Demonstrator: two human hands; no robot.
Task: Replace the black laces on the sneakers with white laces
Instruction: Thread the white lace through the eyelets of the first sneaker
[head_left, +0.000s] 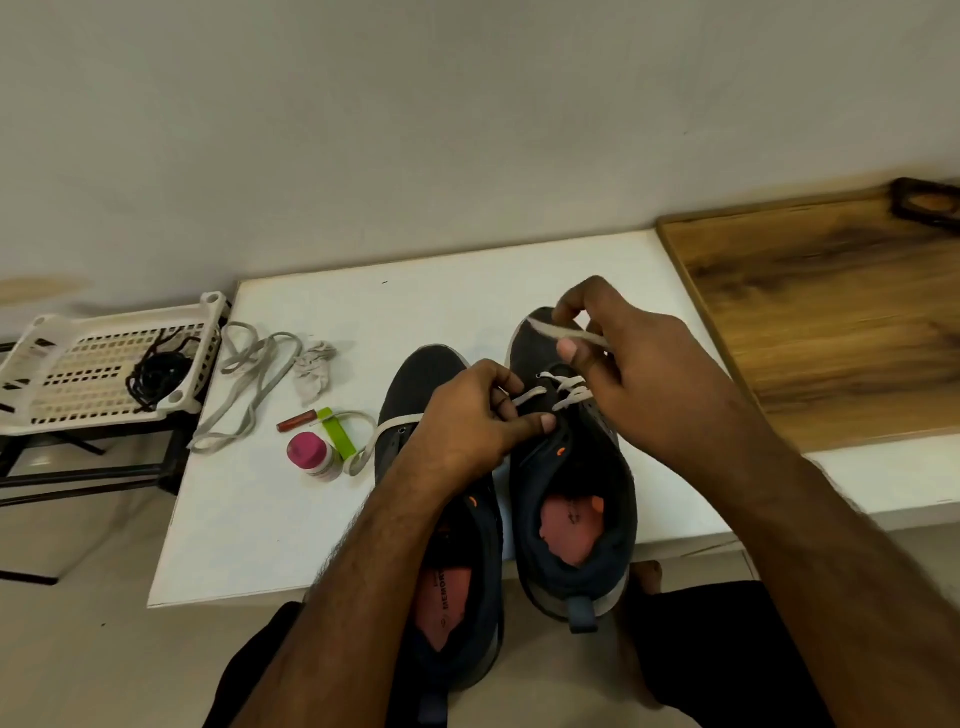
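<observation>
Grips (524, 400) (both) pinching white lace (569, 387)

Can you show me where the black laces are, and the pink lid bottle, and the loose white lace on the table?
black laces (156, 375), head view, middle of the tangled heap in the white basket.
pink-lidded bottle (305, 450), head view, top of its pink cap.
loose white lace (249, 384), head view, a strand of the loop lying on the table.

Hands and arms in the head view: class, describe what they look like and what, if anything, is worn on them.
Both forearms are bare, with no sleeves showing. The left hand and right hand wear no gloves, and no rings, watch or bands are visible. Hair shows along the forearms.
</observation>
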